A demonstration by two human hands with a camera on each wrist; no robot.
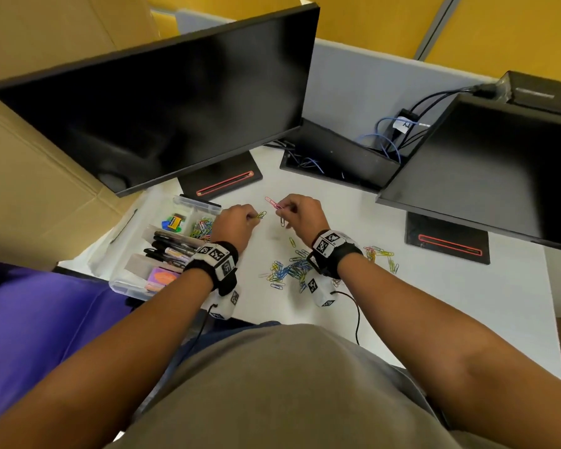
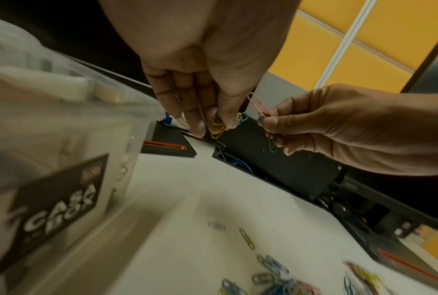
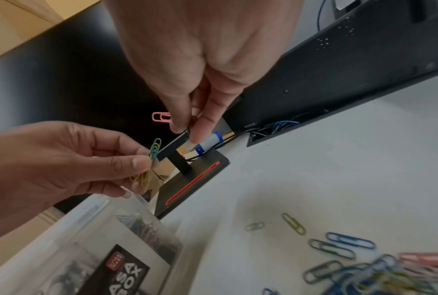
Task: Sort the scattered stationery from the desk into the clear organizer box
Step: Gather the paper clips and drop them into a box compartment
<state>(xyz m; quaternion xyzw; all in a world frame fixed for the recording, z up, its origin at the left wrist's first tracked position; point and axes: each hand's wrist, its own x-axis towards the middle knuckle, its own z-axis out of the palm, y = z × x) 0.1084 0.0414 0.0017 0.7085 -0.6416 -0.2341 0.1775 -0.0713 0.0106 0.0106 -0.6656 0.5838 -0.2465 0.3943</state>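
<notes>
At the centre of the head view, above the white worktop, both hands are seen raised and close together without touching. A small bunch of yellow and green paper clips is pinched between the thumb and fingertips of the left hand. A pink paper clip is pinched by the right hand, its free end pointing toward the upper left, and a darker clip is seen dangling below the same fingers.

Toward the lower centre of that view, a loose heap of coloured paper clips lies on the worktop, with a smaller scatter further right. At the left, the clear organizer box is seen; one of its compartments, just beside the left hand, already holds paper clips, while markers and other small items fill the rest.

The clips are judged to be very light, stiff wire with a smooth coating, so slipping from a loose pinch is likely, and interlocking in the heap is to be expected. A hold across the flat of the loops, with fingertip pads pressed together, is judged the surest. Flat-lying clips would probably need to be raked together or lifted by one end first. Small bunches are judged easier to carry over the box wall than single clips.
</notes>
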